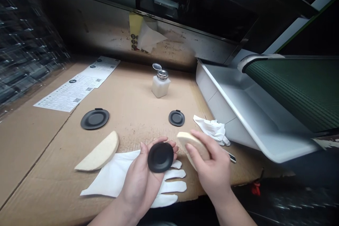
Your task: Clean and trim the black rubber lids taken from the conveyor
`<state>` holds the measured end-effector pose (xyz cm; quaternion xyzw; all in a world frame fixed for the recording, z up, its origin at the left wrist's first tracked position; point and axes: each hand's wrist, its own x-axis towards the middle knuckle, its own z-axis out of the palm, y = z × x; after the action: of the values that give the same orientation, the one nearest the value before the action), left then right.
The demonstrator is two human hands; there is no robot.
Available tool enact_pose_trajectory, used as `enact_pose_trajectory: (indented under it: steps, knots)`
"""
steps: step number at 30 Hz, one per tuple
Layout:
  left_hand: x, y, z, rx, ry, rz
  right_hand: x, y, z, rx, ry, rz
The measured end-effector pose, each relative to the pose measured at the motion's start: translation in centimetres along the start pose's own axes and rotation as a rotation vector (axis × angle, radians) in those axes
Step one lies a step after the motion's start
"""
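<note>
Right up close there are two bare hands working over a sheet of cardboard (39, 148). The left hand (140, 180) is palm up and cupped, fingers curled around the edge of a black round disc (160, 157), so that's firmly held. The right hand (214, 166) is pinching a cream half-moon pad (192, 144) between thumb and fingers, right by the disc. Under the left hand a white glove (116, 174) lies flat, fingers pointing right. Just left of it sits a second cream pad (97, 152).

A bit farther out are two more black discs, a larger one (94, 119) on the left and a smaller one (176, 118) on the right. A crumpled white cloth (212, 129) lies right of the smaller one. Farther back there's a white pump bottle (160, 86) with its flip lid up, and printed sheets with QR codes (76, 90) at far left. Off right is a white tray (238, 113), then a green belt (291, 84).
</note>
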<state>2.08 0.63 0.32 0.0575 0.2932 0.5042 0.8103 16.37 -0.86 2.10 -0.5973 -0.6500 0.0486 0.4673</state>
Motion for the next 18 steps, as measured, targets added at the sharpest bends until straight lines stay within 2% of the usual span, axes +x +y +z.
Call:
enact_pose_trajectory:
  steps: [1, 3, 5, 7, 10, 14, 16, 18]
  knots:
    - [0.0, 0.0, 0.0, -0.003, 0.013, -0.007, -0.2, 0.2, -0.2, -0.031, 0.012, 0.020]
    - [0.0, 0.1, 0.0, -0.007, 0.031, -0.014, -0.5, 0.3, -0.4, -0.032, -0.059, -0.003]
    - [0.0, 0.0, -0.1, -0.011, 0.031, -0.025, -0.9, -0.2, 0.0, 0.018, -0.153, -0.099]
    - [0.0, -0.1, -0.2, -0.015, 0.000, -0.038, -1.2, -0.9, 0.8, 0.020, -0.176, -0.211]
    - [-0.1, -0.3, -0.3, 0.000, -0.033, -0.023, -1.5, -1.8, 2.6, -0.083, -0.113, -0.294]
    - [-0.3, -0.5, -0.3, 0.024, 0.020, -0.001, -0.7, -2.4, 4.9, -0.156, -0.015, -0.306]
    - [-0.4, -0.5, -0.2, 0.022, 0.036, -0.015, 0.4, -2.7, 5.3, -0.115, -0.003, -0.280]
    - [-0.4, -0.5, -0.2, 0.008, 0.014, -0.001, 1.5, -2.8, 4.8, -0.007, -0.007, -0.220]
